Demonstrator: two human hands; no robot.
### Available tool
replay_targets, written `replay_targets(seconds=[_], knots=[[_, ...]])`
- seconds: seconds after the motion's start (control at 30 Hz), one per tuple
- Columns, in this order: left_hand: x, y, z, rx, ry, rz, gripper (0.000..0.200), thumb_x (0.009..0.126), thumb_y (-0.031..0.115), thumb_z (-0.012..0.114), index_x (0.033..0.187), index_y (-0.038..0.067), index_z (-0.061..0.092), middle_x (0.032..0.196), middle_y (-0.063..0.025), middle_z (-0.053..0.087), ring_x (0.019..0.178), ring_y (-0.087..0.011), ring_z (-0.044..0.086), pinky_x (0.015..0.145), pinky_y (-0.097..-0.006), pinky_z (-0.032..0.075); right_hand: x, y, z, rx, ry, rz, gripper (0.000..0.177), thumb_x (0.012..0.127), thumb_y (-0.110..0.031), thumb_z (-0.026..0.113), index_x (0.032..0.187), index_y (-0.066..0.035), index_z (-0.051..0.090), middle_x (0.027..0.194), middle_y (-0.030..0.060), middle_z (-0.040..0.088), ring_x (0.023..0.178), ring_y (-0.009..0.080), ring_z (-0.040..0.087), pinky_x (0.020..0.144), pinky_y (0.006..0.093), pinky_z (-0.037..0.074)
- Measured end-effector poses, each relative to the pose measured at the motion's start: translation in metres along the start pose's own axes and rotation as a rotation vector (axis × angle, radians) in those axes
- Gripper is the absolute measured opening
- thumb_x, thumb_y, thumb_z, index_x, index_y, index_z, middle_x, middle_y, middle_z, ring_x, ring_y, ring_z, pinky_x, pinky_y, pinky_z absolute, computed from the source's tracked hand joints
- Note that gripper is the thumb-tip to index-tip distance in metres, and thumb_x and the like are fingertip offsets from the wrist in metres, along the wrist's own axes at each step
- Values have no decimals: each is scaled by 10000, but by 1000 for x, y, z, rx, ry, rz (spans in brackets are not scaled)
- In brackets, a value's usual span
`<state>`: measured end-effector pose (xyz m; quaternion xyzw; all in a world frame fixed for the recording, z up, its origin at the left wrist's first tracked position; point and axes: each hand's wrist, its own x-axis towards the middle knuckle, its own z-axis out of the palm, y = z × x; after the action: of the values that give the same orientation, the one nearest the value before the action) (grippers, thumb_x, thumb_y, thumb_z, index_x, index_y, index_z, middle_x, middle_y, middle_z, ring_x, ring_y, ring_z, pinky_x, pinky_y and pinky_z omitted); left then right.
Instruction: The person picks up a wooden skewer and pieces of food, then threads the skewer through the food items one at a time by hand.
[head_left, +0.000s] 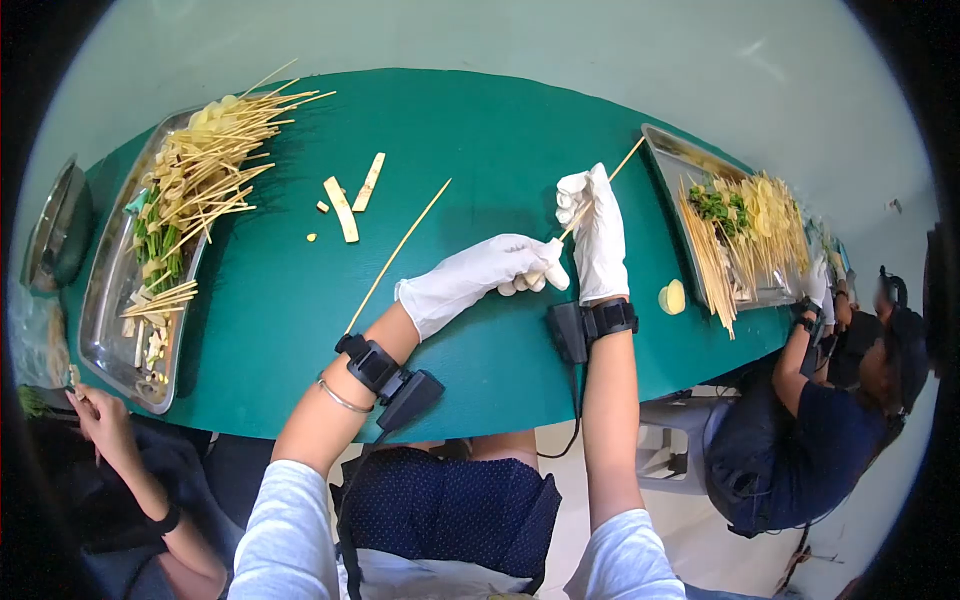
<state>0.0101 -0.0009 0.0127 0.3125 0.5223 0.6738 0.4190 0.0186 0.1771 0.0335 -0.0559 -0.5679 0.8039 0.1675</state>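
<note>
My left hand [490, 272], in a white glove, is closed on the lower end of a wooden skewer [628, 158]. My right hand [597, 230], gloved too, has its fingers curled round the same skewer higher up; the skewer slants up to the right. Whether any food sits between the fingers is hidden. Another skewer [402, 248] lies on the green table [490, 385] and passes behind my left forearm. Further left lie two pale strips [341, 208] [370, 182] and small bits. A pale round slice [672, 297] rests right of my right hand.
A metal tray [185, 345] with skewered food is at the left, and another tray [665, 150] with many skewers at the right. A metal bowl [62, 225] stands at the far left. People sit on both sides; a hand [103, 425] shows at lower left.
</note>
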Motion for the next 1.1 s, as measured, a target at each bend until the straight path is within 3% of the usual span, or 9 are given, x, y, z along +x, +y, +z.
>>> replay_targets(seconds=[0.23, 0.33, 0.37, 0.47, 0.5, 0.6, 0.73, 0.93, 1.1], knots=[[3, -4, -6, -82, 3, 121, 424, 972, 427, 465, 869, 50, 630, 671, 44, 488, 543, -45, 359, 477, -209, 255, 2, 0, -4, -239, -247, 98, 371, 963, -418, 521, 841, -80, 613, 683, -11, 578, 582, 75, 503, 530, 201, 388], [2, 6, -5, -136, 92, 28, 444, 977, 439, 433, 867, 51, 620, 676, 33, 500, 534, -51, 346, 476, -209, 257, -8, -5, 4, -154, -210, 217, 353, 963, -399, 526, 849, -78, 619, 667, -33, 561, 581, 62, 485, 532, 190, 365], [-1, 9, -3, -196, 107, 64, 428, 977, 426, 438, 878, 47, 609, 677, 21, 505, 528, -57, 330, 479, -203, 270, -10, -7, 0, -133, -335, 186, 344, 961, -383, 534, 915, -57, 632, 716, -32, 572, 611, 47, 487, 547, 185, 362], [-1, 11, -1, -384, 220, 122, 418, 970, 417, 446, 882, 38, 600, 668, 14, 495, 529, -59, 336, 481, -201, 285, -19, -16, 13, -107, -282, 99, 385, 939, -400, 551, 979, -34, 664, 714, -32, 567, 594, 40, 445, 533, 179, 331], [-1, 11, -3, -419, 203, 133, 414, 964, 414, 454, 895, 32, 597, 679, 4, 498, 537, -60, 348, 484, -202, 296, -18, -19, 10, -150, -359, 50, 373, 931, -357, 578, 1085, -23, 643, 791, -29, 579, 656, 39, 461, 574, 171, 348], [0, 8, -9, -383, 100, 117, 427, 962, 422, 448, 901, 26, 594, 690, 2, 496, 553, -60, 357, 485, -204, 286, -10, -13, 10, -110, -336, 54, 354, 925, -327, 598, 1108, -26, 638, 817, -30, 584, 676, 44, 478, 586, 175, 365], [-3, 11, -1, -251, 142, 103, 510, 963, 463, 425, 903, -8, 612, 672, 19, 464, 550, -66, 351, 494, -210, 271, -6, -9, 7, -153, -320, -9, 316, 922, -302, 608, 1087, -36, 651, 866, -15, 602, 764, 63, 505, 693, 208, 405], [2, 10, -4, -363, 87, 96, 579, 999, 474, 359, 1032, -26, 648, 670, 25, 450, 564, -72, 342, 512, -212, 266, 1, -5, 0, -44, -355, 18, 295, 919, -270, 617, 1079, -24, 652, 920, 8, 627, 808, 79, 528, 745, 226, 428], [-2, 8, -4, -333, 0, 126, 497, 996, 469, 398, 879, 41, 621, 650, 39, 421, 556, -69, 336, 504, -220, 260, -5, -6, 4, 8, -342, 11, 280, 906, -238, 637, 1077, -16, 647, 921, 17, 631, 803, 86, 540, 741, 216, 435]])
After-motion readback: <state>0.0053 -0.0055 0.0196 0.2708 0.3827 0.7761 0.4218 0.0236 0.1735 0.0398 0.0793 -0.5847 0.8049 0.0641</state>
